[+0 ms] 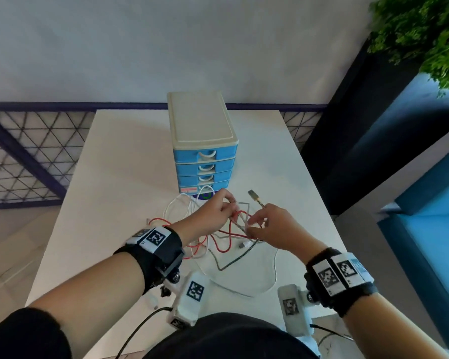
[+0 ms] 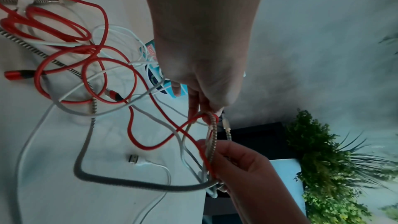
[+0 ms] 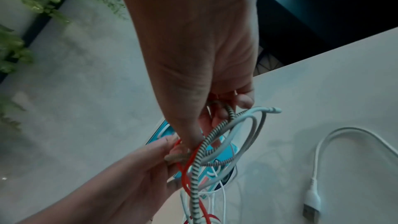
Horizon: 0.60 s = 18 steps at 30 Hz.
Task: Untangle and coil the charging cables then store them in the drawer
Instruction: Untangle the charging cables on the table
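While the cables lie knotted on the table, entries run view by view.

Head view, tangle: red cable (image 1: 219, 238), white cable (image 1: 257, 286) and striped braided cable (image 1: 240, 257) are heaped at the near middle of the table (image 1: 114, 177), just in front of the drawer unit (image 1: 204, 141), whose drawers all look closed.
Head view, left hand (image 1: 213, 215): raised over the heap, fingertips pinching strands at a crossing, probably to steady it.
Head view, right hand (image 1: 278, 229): just right of the left hand, pinching the braided cable, whose metal plug (image 1: 253, 196) sticks up on the far side; probably to draw that end free.

Left wrist view, crossing: red cable (image 2: 133, 125) and braided cable (image 2: 213, 125) meet under the left fingertips (image 2: 194, 108); a loose white USB plug (image 2: 134, 159) lies flat on the table.

Right wrist view, grip: right fingers (image 3: 243, 101) curl round braided and white loops, lifted clear of the table.

Progress: untangling under way, by my judgement; nothing coiled or stored.
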Motion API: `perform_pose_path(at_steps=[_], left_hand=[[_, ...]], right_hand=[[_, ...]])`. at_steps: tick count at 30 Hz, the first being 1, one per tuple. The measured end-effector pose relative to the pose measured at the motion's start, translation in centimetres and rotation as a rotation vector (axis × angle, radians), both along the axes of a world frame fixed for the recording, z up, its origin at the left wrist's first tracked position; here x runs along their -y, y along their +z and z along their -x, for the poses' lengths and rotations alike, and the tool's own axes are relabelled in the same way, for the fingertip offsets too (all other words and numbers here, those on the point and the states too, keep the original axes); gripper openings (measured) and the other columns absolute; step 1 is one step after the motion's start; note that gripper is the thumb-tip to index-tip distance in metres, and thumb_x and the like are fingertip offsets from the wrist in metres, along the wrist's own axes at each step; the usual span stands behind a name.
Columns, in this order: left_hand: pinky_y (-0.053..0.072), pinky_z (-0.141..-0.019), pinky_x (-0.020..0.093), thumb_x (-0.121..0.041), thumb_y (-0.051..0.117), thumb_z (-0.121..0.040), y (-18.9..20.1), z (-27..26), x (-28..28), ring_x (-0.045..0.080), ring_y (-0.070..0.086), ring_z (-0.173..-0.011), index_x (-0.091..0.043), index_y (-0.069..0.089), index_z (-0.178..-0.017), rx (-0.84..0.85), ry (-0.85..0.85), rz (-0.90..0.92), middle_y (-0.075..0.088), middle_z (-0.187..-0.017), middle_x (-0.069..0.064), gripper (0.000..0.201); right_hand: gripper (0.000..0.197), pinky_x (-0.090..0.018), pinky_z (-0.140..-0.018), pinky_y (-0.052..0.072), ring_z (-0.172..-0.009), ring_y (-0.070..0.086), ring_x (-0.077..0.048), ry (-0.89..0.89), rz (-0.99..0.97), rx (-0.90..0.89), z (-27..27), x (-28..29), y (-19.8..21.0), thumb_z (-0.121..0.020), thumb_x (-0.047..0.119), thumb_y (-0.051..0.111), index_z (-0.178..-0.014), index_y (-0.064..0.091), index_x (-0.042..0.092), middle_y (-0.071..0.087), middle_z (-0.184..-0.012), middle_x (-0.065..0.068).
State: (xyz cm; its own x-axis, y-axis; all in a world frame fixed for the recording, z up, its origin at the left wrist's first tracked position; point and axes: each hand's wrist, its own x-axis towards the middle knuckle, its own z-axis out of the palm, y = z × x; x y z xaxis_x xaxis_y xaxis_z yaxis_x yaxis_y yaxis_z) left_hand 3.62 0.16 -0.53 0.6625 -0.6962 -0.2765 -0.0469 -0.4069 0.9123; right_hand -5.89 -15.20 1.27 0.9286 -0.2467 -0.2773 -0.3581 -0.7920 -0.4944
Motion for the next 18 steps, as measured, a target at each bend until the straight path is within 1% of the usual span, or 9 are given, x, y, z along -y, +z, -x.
perform_pose_path(at_steps=[2,4,5,7,8,10,12,14,18], left_hand=[[0.044,-0.08,0.025,-0.029,0.043,-0.099,0.5,0.0,-0.2,0.011,0.06,-0.08,-0.015,0.044,-0.105,0.039,-0.002,0.004,0.068,-0.081,-0.002,0.016],[0.046,-0.082,0.026,-0.037,0.047,-0.096,0.8,-0.3,-0.6,0.013,0.062,-0.088,-0.02,0.043,-0.112,0.119,-0.042,-0.036,0.07,-0.089,-0.001,0.023],[0.046,-0.082,0.026,-0.042,0.052,-0.093,1.0,-0.4,-1.0,0.013,0.062,-0.09,-0.024,0.041,-0.117,0.164,-0.079,-0.06,0.069,-0.093,-0.001,0.032],[0.047,-0.08,0.025,-0.046,0.064,-0.084,1.1,-1.0,-1.8,0.012,0.061,-0.088,-0.033,0.035,-0.129,0.299,-0.196,-0.151,0.065,-0.092,-0.003,0.055],[0.047,-0.077,0.025,-0.044,0.066,-0.082,1.1,-1.2,-2.2,0.011,0.059,-0.085,-0.035,0.037,-0.13,0.409,-0.256,-0.205,0.063,-0.09,-0.005,0.057],[0.046,-0.071,0.026,-0.04,0.063,-0.086,0.8,-1.8,-2.6,0.011,0.057,-0.081,-0.033,0.052,-0.118,0.593,-0.304,-0.26,0.064,-0.088,-0.008,0.034],[0.05,-0.071,0.033,-0.038,0.058,-0.09,0.1,-2.2,-3.0,0.011,0.058,-0.079,-0.03,0.062,-0.097,0.589,-0.24,-0.233,0.066,-0.086,-0.008,0.012],[0.053,-0.075,0.038,-0.036,0.058,-0.09,-0.5,-2.6,-3.3,0.01,0.059,-0.078,-0.027,0.064,-0.086,0.53,-0.151,-0.2,0.065,-0.083,-0.01,0.011],[0.053,-0.072,0.035,-0.034,0.061,-0.088,-1.4,-3.2,-3.2,0.007,0.057,-0.074,-0.027,0.061,-0.078,0.52,-0.009,-0.237,0.06,-0.074,-0.015,0.012]], right_hand=[[0.019,-0.019,-0.059,0.031,-0.081,0.048,-0.011,0.016,0.012,-0.007,-0.2,-0.4,-0.1,-0.084,0.031,0.07,-0.093,0.074,0.016,0.049,-0.086,0.005],[0.018,-0.021,-0.063,0.032,-0.082,0.049,-0.012,-0.009,-0.023,-0.001,-0.2,-0.3,-0.2,-0.085,0.029,0.069,-0.087,0.074,0.012,0.052,-0.084,0.004],[0.018,-0.02,-0.062,0.034,-0.081,0.05,-0.012,-0.03,-0.048,-0.003,-0.2,-0.1,-0.2,-0.085,0.03,0.069,-0.085,0.073,0.012,0.053,-0.083,0.005],[0.015,-0.01,-0.059,0.034,-0.08,0.051,-0.009,-0.067,-0.085,-0.005,-0.3,0.6,-0.1,-0.084,0.029,0.071,-0.081,0.073,0.015,0.054,-0.083,0.006],[0.012,-0.007,-0.059,0.034,-0.078,0.051,-0.006,-0.067,-0.091,-0.008,-0.1,0.9,0.0,-0.084,0.028,0.07,-0.078,0.072,0.019,0.055,-0.085,0.006],[0.015,-0.004,-0.061,0.036,-0.074,0.05,0.0,-0.009,-0.07,-0.037,0.3,1.6,0.3,-0.087,0.024,0.067,-0.072,0.069,0.028,0.055,-0.088,0.007],[0.019,-0.004,-0.066,0.036,-0.075,0.048,0.002,0.094,-0.037,-0.107,0.5,2.0,0.1,-0.088,0.022,0.065,-0.072,0.067,0.033,0.053,-0.091,0.008],[0.019,-0.005,-0.068,0.036,-0.078,0.048,0.0,0.172,-0.052,-0.141,0.8,2.1,0.1,-0.085,0.022,0.069,-0.072,0.066,0.036,0.051,-0.092,0.008],[0.008,-0.006,-0.072,0.036,-0.076,0.05,0.003,0.249,-0.167,-0.129,0.9,2.4,0.7,-0.083,0.021,0.072,-0.081,0.074,0.028,0.05,-0.089,0.009]])
